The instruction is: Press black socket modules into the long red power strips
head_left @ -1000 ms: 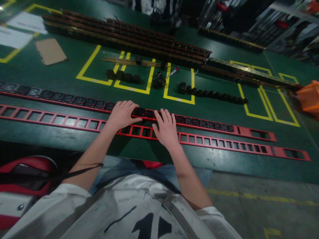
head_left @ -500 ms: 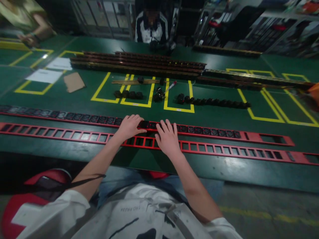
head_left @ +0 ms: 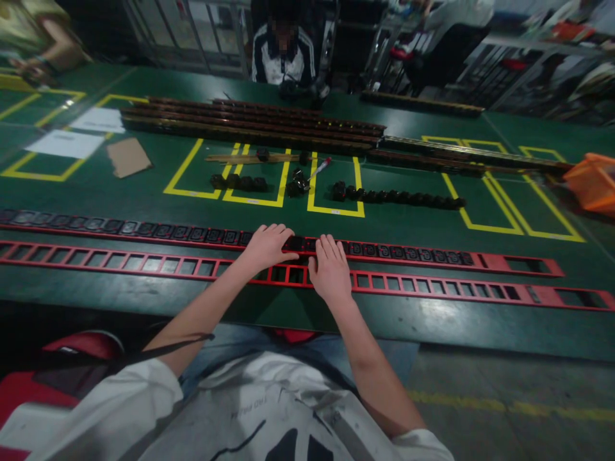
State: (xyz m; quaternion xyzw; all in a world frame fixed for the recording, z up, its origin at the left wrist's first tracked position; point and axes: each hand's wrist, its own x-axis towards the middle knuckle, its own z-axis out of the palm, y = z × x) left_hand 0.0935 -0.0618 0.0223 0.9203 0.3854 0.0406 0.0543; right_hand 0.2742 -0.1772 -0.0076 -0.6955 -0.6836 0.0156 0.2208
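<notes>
Two long red frames lie side by side across the green table. The far red frame (head_left: 494,263) carries a row of black square pieces (head_left: 196,234) in its slots. The near red frame (head_left: 542,294) shows open slots. My left hand (head_left: 267,248) rests on the far frame, thumb and fingers apart around its near and far edges, beside a black piece (head_left: 296,243). My right hand (head_left: 330,266) lies over the same frame a little to the right, palm down, fingers stretched out and close together, thumb apart. Neither hand visibly lifts anything.
Beyond the frames lie dark block rows (head_left: 403,197), a red-and-white pen-like tool (head_left: 319,168), cardboard (head_left: 129,157), papers (head_left: 67,143) and long dark strips (head_left: 259,128). An orange bin (head_left: 593,182) stands right. One person (head_left: 284,57) sits opposite; another (head_left: 48,45) is at far left.
The view has shifted slightly. Both hands have moved a little right along the frames, and the fingers of my right hand have come closer together. More of the orange bin shows.
</notes>
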